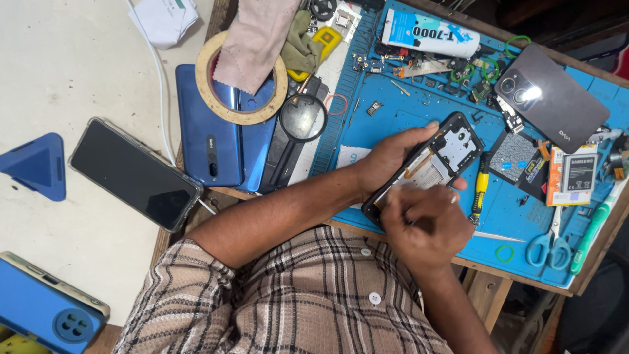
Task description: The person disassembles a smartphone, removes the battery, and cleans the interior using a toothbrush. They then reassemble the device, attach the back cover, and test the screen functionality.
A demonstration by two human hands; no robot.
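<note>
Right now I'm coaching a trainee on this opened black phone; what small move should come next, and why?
Probably keep the left hand gripping the opened black phone steady while the right hand works gently at its lower end: the fingertips hide that spot, and the exposed insides look delicate.

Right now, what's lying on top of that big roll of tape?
A pinkish cloth drapes over the tape roll, covering its upper right side. Through the ring a blue phone back shows; anything else under the cloth is hidden.

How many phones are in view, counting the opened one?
5: opened phone held in both hands, dark phone top right, blue phone under tape, black-screen phone left, blue phone bottom left. More may be hidden.
</note>
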